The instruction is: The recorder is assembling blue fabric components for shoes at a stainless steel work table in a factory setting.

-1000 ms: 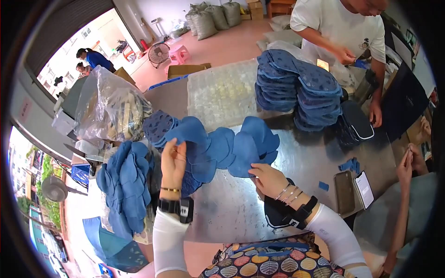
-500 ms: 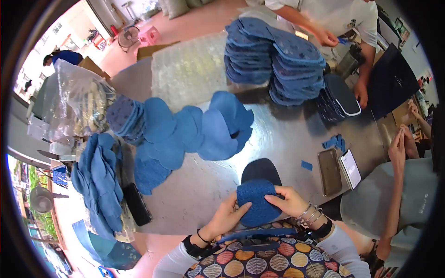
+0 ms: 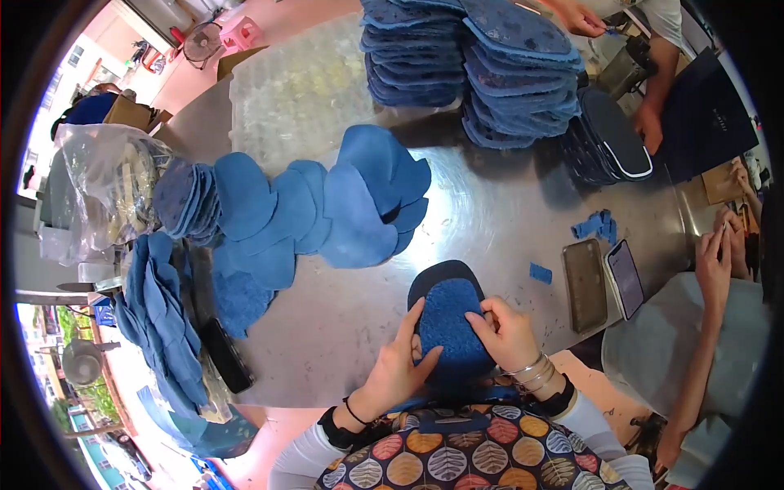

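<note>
A blue insole-shaped fabric piece [image 3: 449, 322] lies on top of a dark insole base [image 3: 438, 274] at the near edge of the metal table [image 3: 490, 220]. My left hand [image 3: 402, 359] presses on the fabric's left edge with its fingers spread along it. My right hand [image 3: 508, 331] holds the fabric's right edge between thumb and fingers. Beyond them, a fanned row of blue fabric pieces [image 3: 327, 212] lies across the table's middle.
Tall stacks of blue insoles [image 3: 482, 65] and a dark insole pile [image 3: 608, 139] stand at the back. A draped heap of blue fabric [image 3: 159, 318] and a plastic bag [image 3: 106, 188] sit left. Two phones [image 3: 604, 278] lie right, beside a seated person [image 3: 702, 327]. Another person's hand [image 3: 649, 126] rests far right.
My left hand left the fanned row of pieces and both hands came to the near edge. The blue fabric piece now lies flatter on the dark base, with my hands along its sides.
</note>
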Motion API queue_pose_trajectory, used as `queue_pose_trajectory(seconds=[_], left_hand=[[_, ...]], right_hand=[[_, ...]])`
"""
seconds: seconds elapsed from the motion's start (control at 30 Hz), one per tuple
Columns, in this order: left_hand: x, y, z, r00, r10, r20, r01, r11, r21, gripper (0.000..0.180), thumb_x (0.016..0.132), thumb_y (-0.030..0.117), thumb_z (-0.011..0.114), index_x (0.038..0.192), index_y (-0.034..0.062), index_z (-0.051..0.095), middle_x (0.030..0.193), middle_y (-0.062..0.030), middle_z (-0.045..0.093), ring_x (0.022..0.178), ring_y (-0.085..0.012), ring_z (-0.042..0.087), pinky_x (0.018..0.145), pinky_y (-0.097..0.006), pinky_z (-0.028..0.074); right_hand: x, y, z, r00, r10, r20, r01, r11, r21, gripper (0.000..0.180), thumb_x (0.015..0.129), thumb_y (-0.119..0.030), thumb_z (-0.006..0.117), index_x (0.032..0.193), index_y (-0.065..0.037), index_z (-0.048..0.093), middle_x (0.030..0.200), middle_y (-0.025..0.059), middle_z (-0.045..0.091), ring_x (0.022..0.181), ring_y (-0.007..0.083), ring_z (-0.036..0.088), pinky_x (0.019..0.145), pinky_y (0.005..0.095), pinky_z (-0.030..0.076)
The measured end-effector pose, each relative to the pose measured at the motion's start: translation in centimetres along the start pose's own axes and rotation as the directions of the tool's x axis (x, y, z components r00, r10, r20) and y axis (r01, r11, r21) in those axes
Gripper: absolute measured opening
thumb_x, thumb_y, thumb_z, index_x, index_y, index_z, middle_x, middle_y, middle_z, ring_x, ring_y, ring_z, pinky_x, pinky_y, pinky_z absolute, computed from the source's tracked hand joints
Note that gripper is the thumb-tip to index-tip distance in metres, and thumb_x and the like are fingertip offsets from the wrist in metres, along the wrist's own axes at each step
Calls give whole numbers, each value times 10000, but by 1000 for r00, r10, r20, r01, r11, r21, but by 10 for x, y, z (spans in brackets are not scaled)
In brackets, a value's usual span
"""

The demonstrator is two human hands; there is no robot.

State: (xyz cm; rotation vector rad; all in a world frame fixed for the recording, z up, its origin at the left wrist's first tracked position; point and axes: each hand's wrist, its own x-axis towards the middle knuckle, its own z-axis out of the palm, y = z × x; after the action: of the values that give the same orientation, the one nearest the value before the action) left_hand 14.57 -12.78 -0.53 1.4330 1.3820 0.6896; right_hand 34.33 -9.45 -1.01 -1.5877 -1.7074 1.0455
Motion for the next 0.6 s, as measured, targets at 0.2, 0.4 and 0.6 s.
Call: queue_pose_trajectory(seconds=[0.2,0.4,0.6], left_hand=[[8,0,-1,999,23,-39,-22,1000,22,790,770,-7,697,1432,5,266,638,-25,404,526,-91,418,497,-228,374],[12,0,-2,999,-2,-48,3,1000,28,788,763,3,701,1426,4,275,633,-33,411,513,-104,434,491,-237,382],[14,-3,0,998,-46,-39,46,999,8,787,759,5,701,1424,10,282,630,-29,416,513,-103,440,488,-240,385]], right_hand=[[17,-1,5,1000,23,15,-21,997,-70,196,847,-191,678,855,-41,552,517,76,518,436,222,542,437,296,407],[21,3,9,1000,5,2,-5,997,-76,199,829,-177,694,828,-44,547,509,83,523,428,231,550,425,304,406],[22,6,8,1000,20,-4,-20,997,-76,205,809,-158,709,802,-47,536,502,83,516,418,235,539,421,305,401]])
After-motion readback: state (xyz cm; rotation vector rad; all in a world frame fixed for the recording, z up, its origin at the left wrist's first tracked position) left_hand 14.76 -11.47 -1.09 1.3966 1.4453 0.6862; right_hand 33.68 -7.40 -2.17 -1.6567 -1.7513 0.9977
